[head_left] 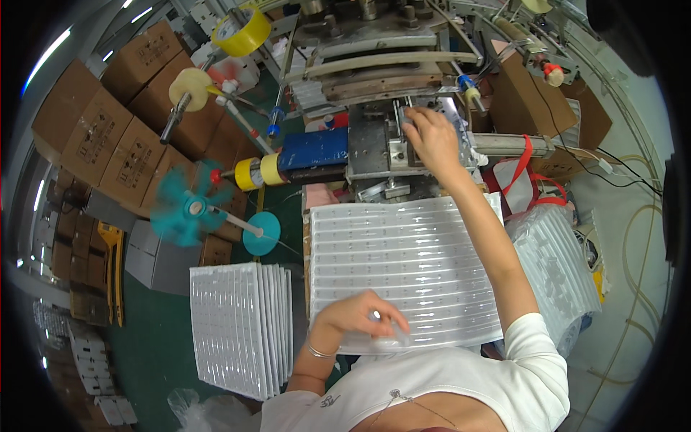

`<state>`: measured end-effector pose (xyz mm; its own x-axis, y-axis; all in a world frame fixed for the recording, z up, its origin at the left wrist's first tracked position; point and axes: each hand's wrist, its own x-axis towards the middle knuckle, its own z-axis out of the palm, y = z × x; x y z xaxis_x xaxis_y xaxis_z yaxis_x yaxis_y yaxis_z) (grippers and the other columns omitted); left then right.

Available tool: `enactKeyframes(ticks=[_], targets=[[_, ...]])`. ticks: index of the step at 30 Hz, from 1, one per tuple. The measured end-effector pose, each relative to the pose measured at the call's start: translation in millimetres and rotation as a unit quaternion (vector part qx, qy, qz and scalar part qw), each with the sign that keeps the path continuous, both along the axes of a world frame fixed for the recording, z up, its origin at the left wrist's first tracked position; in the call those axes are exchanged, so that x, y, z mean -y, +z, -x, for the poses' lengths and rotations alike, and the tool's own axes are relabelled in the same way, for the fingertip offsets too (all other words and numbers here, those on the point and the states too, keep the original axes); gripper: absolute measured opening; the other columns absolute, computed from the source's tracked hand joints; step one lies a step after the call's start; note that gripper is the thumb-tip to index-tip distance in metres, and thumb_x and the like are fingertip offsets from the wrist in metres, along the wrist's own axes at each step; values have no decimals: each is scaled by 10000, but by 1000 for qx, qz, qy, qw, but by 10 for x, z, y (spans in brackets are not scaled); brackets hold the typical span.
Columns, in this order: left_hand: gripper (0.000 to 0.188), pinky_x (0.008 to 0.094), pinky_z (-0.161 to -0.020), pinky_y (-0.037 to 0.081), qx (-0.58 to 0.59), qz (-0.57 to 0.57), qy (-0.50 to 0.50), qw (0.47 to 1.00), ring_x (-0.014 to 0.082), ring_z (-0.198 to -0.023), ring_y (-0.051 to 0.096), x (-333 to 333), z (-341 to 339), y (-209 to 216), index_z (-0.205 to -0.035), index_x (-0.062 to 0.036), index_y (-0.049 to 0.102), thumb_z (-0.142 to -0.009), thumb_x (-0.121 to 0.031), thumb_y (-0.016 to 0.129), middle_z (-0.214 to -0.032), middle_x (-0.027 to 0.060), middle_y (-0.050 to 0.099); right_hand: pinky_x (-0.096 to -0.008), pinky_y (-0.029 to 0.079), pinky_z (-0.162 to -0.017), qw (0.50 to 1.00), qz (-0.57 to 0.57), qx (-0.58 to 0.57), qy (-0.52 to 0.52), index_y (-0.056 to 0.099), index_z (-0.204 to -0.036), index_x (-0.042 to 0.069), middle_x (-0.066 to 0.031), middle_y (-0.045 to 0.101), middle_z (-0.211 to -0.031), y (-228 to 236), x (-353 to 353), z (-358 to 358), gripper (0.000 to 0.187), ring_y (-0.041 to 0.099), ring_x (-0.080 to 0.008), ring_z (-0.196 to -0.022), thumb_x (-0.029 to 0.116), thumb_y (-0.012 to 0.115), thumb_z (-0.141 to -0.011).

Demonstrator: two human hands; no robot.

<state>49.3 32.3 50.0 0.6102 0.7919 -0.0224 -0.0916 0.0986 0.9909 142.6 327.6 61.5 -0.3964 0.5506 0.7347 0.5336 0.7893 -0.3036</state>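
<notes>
My right hand (432,139) reaches forward to the metal fixture (398,155) of a machine. Its fingers are bent together at the fixture's upper part, and what lies under the fingertips is hidden. Close to my body, my left hand (366,314) hovers above the near edge of a white ribbed tray sheet (403,252). The fingers of that hand are curled around a small, clear, shiny piece, too blurred to name. Long parallel grooves cross the sheet, with small pieces or marks along them.
To the left stands a stack of similar white trays (227,324). Beyond it are a teal fan (194,207) and piled cartons (97,144). The machine's curved frame (389,65) spans the far side. Wrapped white sheets (551,266) and a red-strapped bag (515,183) are at right.
</notes>
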Motion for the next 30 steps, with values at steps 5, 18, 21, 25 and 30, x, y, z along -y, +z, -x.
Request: enactKeyframes(ticks=[5,18,21,25,30], targets=[[230,260,-751,446,57,112,-96,987,147,-826,577,157,-514,-269,-969,-1,647,-828,-183,638,-912,81,640,-379,386,-938,990,99,-89,40,454,-1253,54,-174,461,-1258,-96,336,-331,494,467,-342,-1126,252,608,-828],[204,278,-715,446,-126,174,498,840,134,-808,555,832,-509,-513,-925,-55,575,-774,-131,689,-789,17,593,-318,506,-595,805,306,288,419,601,-1039,112,-54,563,-837,-695,2404,-1333,271,590,-218,-750,114,600,-768],[278,306,-697,454,-476,-172,429,748,188,-819,548,998,-461,-679,-903,-74,580,-679,-123,737,-838,32,586,-295,510,-582,799,223,335,446,596,-992,79,-74,535,-852,-819,2523,-1393,229,577,-210,-769,107,562,-766],[328,337,-683,460,-550,-242,337,725,238,-852,531,1254,-454,-813,-908,-85,584,-617,-131,726,-956,49,556,-296,514,-582,785,180,378,457,574,-902,41,-101,526,-894,-796,2517,-1438,176,568,-218,-790,100,552,-738],[319,350,-726,453,-537,-197,416,707,252,-890,523,1177,-591,-698,-942,-53,572,-637,-44,665,-1004,79,536,-339,510,-600,764,303,332,463,558,-889,49,-95,523,-920,-673,2407,-1408,150,577,-240,-810,68,565,-740]])
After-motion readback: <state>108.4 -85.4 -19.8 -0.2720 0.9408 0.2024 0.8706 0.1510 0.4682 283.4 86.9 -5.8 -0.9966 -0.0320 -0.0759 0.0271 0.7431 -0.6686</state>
